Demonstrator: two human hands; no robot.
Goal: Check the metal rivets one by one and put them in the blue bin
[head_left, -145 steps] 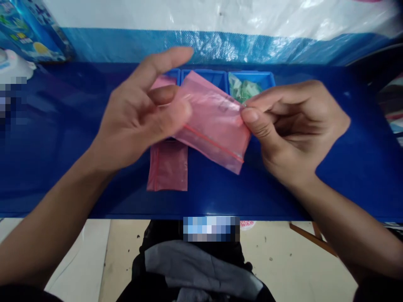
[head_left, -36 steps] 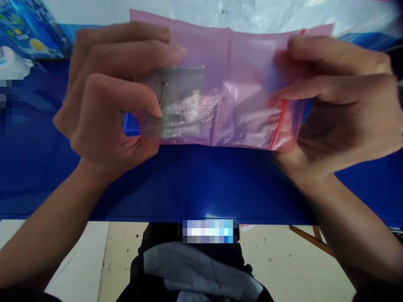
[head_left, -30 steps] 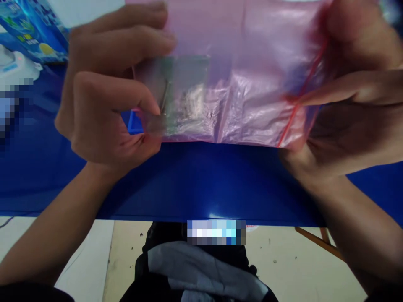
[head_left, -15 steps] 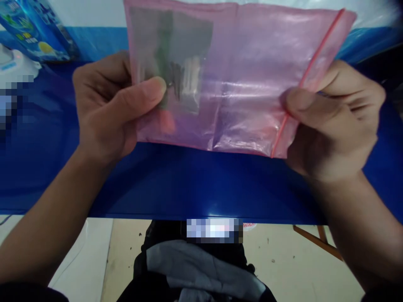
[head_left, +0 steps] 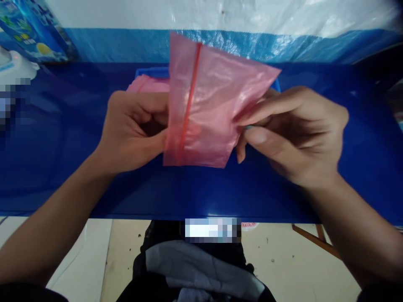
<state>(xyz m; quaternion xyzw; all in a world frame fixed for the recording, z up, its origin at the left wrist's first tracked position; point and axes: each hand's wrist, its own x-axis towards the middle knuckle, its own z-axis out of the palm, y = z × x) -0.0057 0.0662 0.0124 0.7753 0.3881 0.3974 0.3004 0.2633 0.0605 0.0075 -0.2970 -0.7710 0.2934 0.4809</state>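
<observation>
A pink translucent zip-lock bag (head_left: 214,92) is held up over the table, doubled over, with its red zip strip running near the left end. My left hand (head_left: 135,130) is closed on the bag's left side, and its fingertips lie behind the pink plastic, with the thumb showing faintly through it. My right hand (head_left: 299,134) pinches the bag's gathered right edge between thumb and forefinger. What lies inside the bag cannot be made out now. Behind the hands, a blue tray (head_left: 151,70) holds more pink plastic bags (head_left: 147,84), partly covered by the held bag.
The blue tabletop (head_left: 201,193) runs across the view, with a white and blue woven sheet (head_left: 126,42) behind it. At the far left stand a blue printed packet (head_left: 34,33) and a white device (head_left: 15,69). A wooden leg (head_left: 315,241) shows below right.
The bag has gone from spread flat to folded over, and its zip end has swung from right to left. Both hands have moved inward. The tray behind has come into sight.
</observation>
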